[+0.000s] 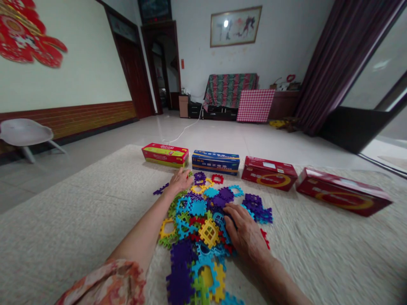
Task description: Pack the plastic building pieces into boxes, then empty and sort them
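A pile of flat interlocking plastic tiles [203,224] in purple, blue, yellow, green and red lies on a cream rug [79,212] in front of me. My left hand [180,180] reaches to the far side of the pile, fingers curled down onto tiles near a purple one [199,177]. My right hand [244,235] rests palm down on the pile's right side, fingers spread over blue and red tiles beside a yellow window-shaped tile [209,232]. Whether either hand grips a tile is hidden.
Beyond the pile stand several long boxes in a row: a red-green box [165,154], a blue box [215,162], a red box [269,173] and another red box [341,190]. A white chair [25,134] is far left. A covered cabinet [229,91] stands at the back wall.
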The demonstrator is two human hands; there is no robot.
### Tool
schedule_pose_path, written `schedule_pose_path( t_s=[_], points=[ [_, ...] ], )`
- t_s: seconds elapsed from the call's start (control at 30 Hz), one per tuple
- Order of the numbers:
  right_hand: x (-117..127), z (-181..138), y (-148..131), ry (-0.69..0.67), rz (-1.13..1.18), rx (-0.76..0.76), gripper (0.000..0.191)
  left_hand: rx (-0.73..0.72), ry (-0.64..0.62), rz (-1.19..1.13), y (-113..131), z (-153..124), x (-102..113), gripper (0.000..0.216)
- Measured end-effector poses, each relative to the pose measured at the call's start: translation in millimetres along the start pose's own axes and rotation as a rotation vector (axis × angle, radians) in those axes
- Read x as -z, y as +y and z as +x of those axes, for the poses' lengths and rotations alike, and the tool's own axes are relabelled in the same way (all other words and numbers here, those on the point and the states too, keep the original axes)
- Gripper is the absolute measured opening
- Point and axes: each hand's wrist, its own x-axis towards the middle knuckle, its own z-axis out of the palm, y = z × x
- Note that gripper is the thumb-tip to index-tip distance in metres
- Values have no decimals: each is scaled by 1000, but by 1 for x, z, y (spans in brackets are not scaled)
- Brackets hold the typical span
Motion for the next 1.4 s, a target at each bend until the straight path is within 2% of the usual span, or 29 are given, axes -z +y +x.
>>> schedule_pose_path(
  t_s=[0.17,0.4,0.57,0.7,0.8,0.87,0.9,1.03,1.1,1.27,1.4],
  points=[
    [-1,-1,1,-7,-2,1,26,-8,-1,-16,0,2,-7,43],
    [3,1,1,2,23,11,24,-97,4,-61,-3,-1,4,33],
    [19,10,17,224,34,-38,25,-166,-1,-113,7,-7,28,33],
    [33,13,50,373,-12,-180,32,-343,34,-278,33,-15,52,33],
    [37,7,76,402,-6,-329,39,-436,-123,-430,51,-21,60,38],
    [36,1,88,377,39,-444,44,-474,-232,-492,56,-21,57,41],
    [35,-1,92,355,67,-497,46,-479,-242,-488,57,-19,53,40],
    [28,-3,96,246,129,-592,51,-385,-66,-289,48,-8,27,36],
    [25,-1,96,198,105,-567,51,-327,-25,-201,42,-5,12,42],
    [18,2,97,116,-67,-464,50,-188,-73,-100,36,-5,-10,59],
    [18,1,94,82,-60,-371,47,-273,-63,-124,37,-6,-10,42]
  ],
)
